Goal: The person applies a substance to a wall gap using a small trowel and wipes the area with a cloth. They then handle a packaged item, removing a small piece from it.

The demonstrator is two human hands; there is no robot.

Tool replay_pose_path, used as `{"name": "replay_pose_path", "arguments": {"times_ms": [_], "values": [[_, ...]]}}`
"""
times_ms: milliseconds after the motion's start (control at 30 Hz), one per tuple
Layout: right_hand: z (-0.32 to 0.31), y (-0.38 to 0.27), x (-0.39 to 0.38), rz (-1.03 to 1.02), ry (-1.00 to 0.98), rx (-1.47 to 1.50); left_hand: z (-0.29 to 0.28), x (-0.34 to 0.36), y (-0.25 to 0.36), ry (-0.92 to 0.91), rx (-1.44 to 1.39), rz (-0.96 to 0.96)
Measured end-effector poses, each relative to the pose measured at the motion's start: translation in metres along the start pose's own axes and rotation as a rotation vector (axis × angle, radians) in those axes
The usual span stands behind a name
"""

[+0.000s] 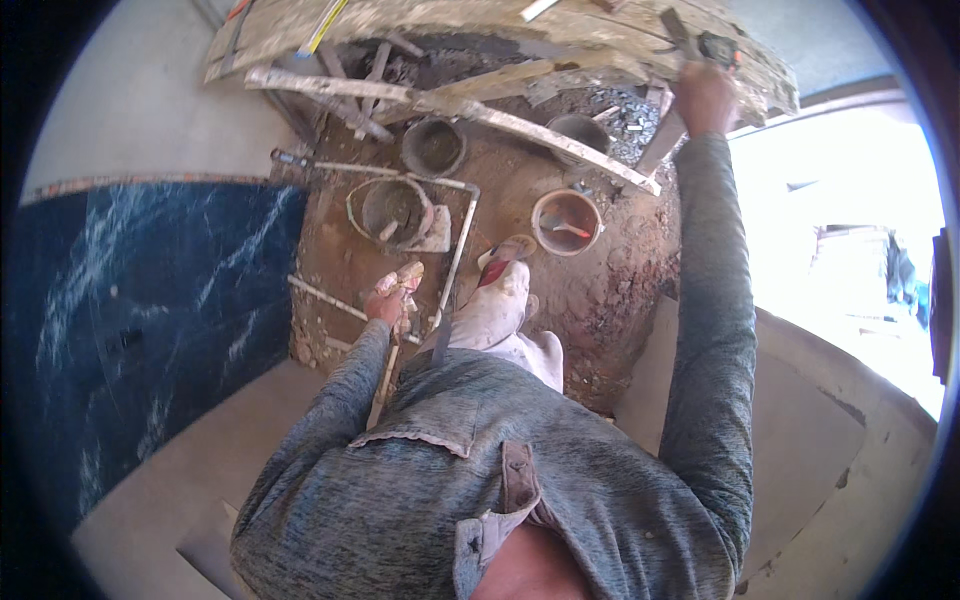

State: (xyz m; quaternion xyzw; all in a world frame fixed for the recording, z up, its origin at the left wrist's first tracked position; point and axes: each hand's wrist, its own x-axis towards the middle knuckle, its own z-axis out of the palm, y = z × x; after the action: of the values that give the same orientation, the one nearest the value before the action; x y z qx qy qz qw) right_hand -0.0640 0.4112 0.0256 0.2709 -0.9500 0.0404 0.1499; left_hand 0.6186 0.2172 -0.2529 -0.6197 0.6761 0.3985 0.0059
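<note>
My left hand (384,303) is low at my left side, closed round a crumpled red-and-whitish bundle (407,276), perhaps cloth or a glove. My right arm reaches far forward, and my right hand (706,98) is closed at the near edge of a raised plank platform (480,22). A flat brown piece (680,33) sticks out just beyond its fingers, beside a black-and-orange tool (718,47). My fingers hide whether either one is held.
Below the platform, a bucket with a handle (392,212), a dark bucket (434,148) and an orange-rimmed bucket (567,222) stand on the dirt floor. Pale pipes (463,235) run beside them. Wooden braces (480,115) cross underneath. Dark blue marbled panels (150,320) line the left wall.
</note>
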Motion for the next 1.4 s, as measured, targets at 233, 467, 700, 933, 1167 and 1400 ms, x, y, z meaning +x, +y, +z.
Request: {"name": "replay_pose_path", "arguments": {"times_ms": [233,467,700,933,1167,1400], "values": [[-0.046,-0.029,-0.102,0.486,0.201,1.119,-0.010,-0.087,-0.073,0.071,-0.263,-0.036],[0.002,-0.056,-0.236,0.746,-0.457,2.077,-0.019,-0.064,-0.136,0.072,-0.791,-0.026],[0.072,-0.160,-0.347,0.714,-0.906,1.685,-0.070,0.001,-0.054,0.059,-0.571,-0.264],[0.163,-0.201,-0.504,0.551,-0.781,0.861,-0.084,0.205,-0.054,-0.364,-0.723,-0.220],[0.135,-0.234,-0.588,1.190,-0.853,0.699,-0.012,0.398,-0.072,-0.438,-0.508,-0.358],[0.114,-0.284,-0.656,1.330,-0.881,0.720,0.018,0.458,-0.082,-0.801,-0.449,-0.351]]}}
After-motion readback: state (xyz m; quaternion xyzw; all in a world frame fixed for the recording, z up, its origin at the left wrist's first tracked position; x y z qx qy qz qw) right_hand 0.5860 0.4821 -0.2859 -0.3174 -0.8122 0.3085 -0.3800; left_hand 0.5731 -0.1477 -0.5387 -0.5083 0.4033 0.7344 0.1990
